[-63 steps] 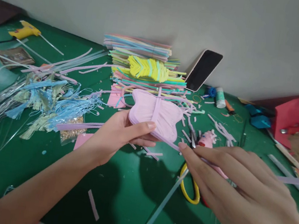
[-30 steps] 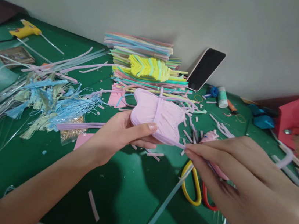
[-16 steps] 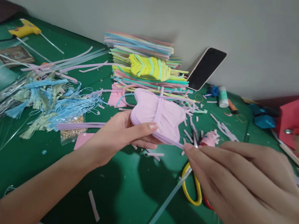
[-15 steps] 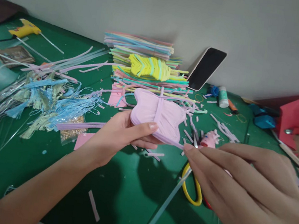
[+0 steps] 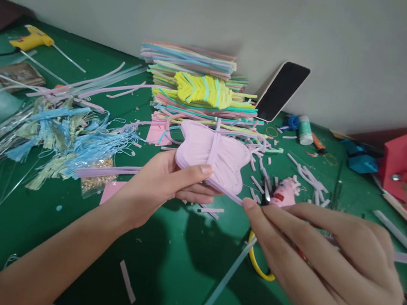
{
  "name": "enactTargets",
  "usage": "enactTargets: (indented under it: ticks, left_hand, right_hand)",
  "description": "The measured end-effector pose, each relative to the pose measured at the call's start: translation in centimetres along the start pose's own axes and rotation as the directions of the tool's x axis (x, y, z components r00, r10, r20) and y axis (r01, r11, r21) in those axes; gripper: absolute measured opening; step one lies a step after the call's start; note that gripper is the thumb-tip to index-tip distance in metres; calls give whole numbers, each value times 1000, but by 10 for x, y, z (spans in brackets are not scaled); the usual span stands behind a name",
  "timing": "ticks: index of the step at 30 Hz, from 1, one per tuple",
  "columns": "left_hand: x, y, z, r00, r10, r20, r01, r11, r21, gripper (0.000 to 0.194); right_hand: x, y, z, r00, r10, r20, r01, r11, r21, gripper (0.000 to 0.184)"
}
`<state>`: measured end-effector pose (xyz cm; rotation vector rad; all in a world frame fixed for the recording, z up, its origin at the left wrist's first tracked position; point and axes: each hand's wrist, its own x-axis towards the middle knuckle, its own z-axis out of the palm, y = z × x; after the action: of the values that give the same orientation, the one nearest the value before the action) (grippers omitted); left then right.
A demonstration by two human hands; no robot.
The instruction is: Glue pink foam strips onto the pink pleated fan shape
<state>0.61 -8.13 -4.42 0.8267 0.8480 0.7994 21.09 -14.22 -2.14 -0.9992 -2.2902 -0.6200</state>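
A pale lilac butterfly shape [image 5: 224,163], made of rows of pipe cleaners with a band across its middle, is gripped along its lower left edge by my left hand [image 5: 173,178]. The thumb lies on its front face and the fingers go behind. My right hand [image 5: 329,256] pinches a lilac pipe cleaner [image 5: 233,197] that runs along the butterfly's bottom edge. The far end of that strip shows beyond my knuckles at the right. Under my right hand lie scissors [image 5: 261,264] with yellow handles, partly hidden, beside a clear bluish glue stick [image 5: 222,286].
Bundles of coloured pipe cleaners [image 5: 189,59] and a yellow pipe-cleaner piece [image 5: 202,91] lie at the back. A phone [image 5: 283,93] leans on the wall. Blue tassels [image 5: 96,132] and a yellow glue gun [image 5: 32,40] are at left, with lilac offcuts [image 5: 127,281] scattered around.
My right hand has shifted slightly down and left, still pinching the pipe cleaner, whose pulled stretch now slants more downward. The butterfly in my left hand has barely moved.
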Motion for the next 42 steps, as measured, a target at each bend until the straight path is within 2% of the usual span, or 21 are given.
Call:
enactTargets:
  ticks: [10, 16, 23, 27, 33, 38, 42]
  left_hand:
    - [0, 1, -1, 1000, 19, 24, -19, 1000, -1, 20]
    - [0, 1, 0, 1000, 6, 12, -6, 1000, 6, 21]
    - [1, 1, 1, 1000, -4, -12, 4, 999, -39, 21]
    - [2, 0, 1, 1000, -1, -11, 0, 999, -44, 17]
    - [1, 1, 1, 1000, -14, -4, 14, 999, -53, 16]
    - [1, -1, 0, 1000, -15, 0, 15, 999, -35, 21]
    - [2, -1, 0, 1000, -16, -2, 16, 1000, 15, 28]
  right_hand:
    - [2, 6, 3, 1000, 5, -7, -4, 999, 50, 18]
    - [3, 10, 3, 1000, 12, 11, -12, 998, 59, 24]
    - [2, 12, 7, 1000, 11, -7, -11, 995, 100, 22]
    - [3, 13, 9, 999, 43, 30, -46, 991, 124, 25]
    - [2, 17, 12, 1000, 28, 4, -28, 995, 91, 24]
    - [0, 17, 13, 999, 40, 6, -40, 995, 92, 28]
    - [1, 17, 14, 1000, 11, 5, -12, 994, 107, 24]
